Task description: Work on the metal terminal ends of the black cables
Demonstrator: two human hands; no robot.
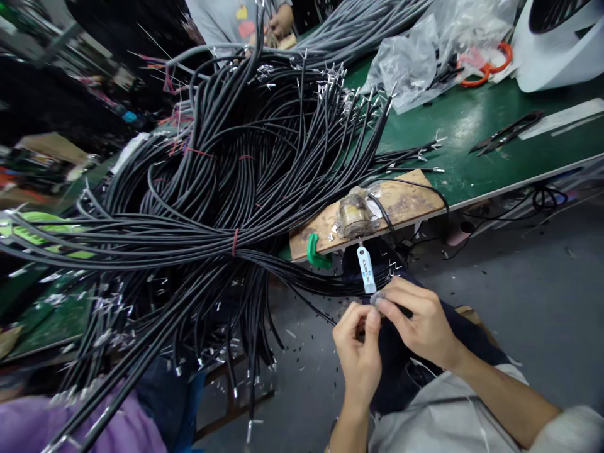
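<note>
My left hand (357,352) is closed in a pinch, with a thin black cable (311,305) running to its outer side. Just beside it, my right hand (419,318) is closed too, thumb and forefinger pinching a small grey, fuzzy piece (377,297) whose kind I cannot make out. The fingertips of both hands nearly meet there. Directly above them, a light blue flat tool (365,269) points down from a taped lump (355,214) on a wooden board (415,195). Dark cable ends with silvery tips (394,269) lie close behind my right fingers.
A large heap of black cables (264,138), tied with red bands, covers the green table (472,135). A green clamp (317,251) grips the board's edge. Black snips (507,133), orange-handled scissors (486,72) and plastic bags (406,66) lie right. Another person's hand (282,22) works at the back.
</note>
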